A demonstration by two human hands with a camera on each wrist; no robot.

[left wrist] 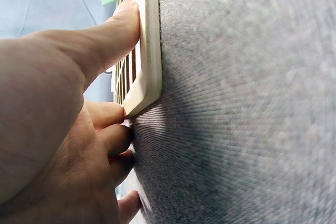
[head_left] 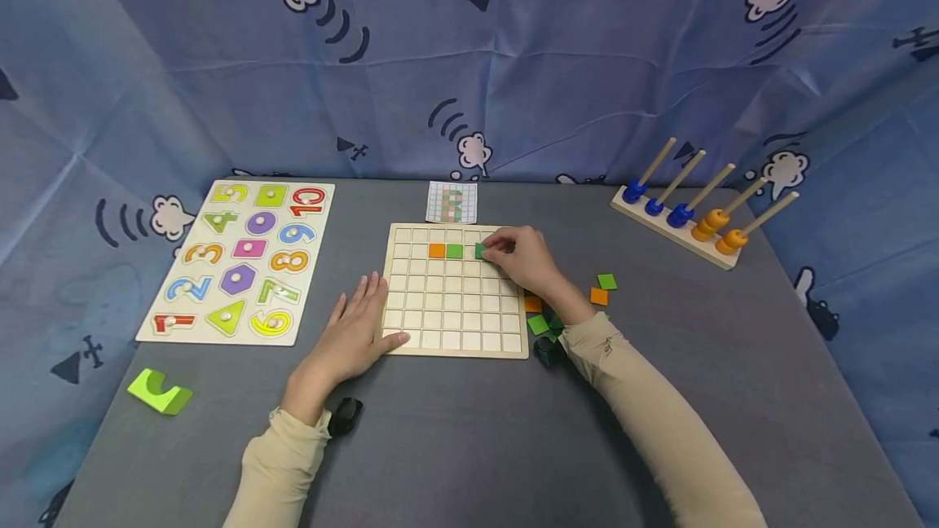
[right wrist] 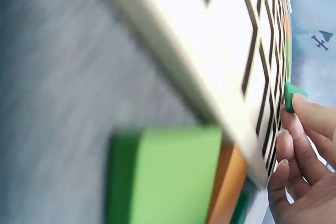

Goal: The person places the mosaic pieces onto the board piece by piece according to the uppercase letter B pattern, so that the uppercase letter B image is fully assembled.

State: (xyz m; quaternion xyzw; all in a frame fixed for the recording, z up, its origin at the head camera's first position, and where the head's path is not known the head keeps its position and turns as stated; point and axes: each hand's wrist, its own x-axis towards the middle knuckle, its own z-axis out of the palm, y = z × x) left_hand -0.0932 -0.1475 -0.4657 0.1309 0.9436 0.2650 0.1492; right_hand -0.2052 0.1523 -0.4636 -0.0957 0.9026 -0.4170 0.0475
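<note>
A wooden grid board lies flat on the table. An orange tile and a light green tile sit side by side in its second row. My right hand pinches a dark green tile between thumb and forefinger, close over that same row, right of the light green one. At the board's left edge my left hand lies with fingers spread. Its thumb rests on the board's front corner area, and the other fingers stay along the side.
Loose green tiles and orange ones lie by the board's right edge, partly under the right wrist. A pattern card is behind the board. A number puzzle and a green arch block lie left; a peg counter stands back right.
</note>
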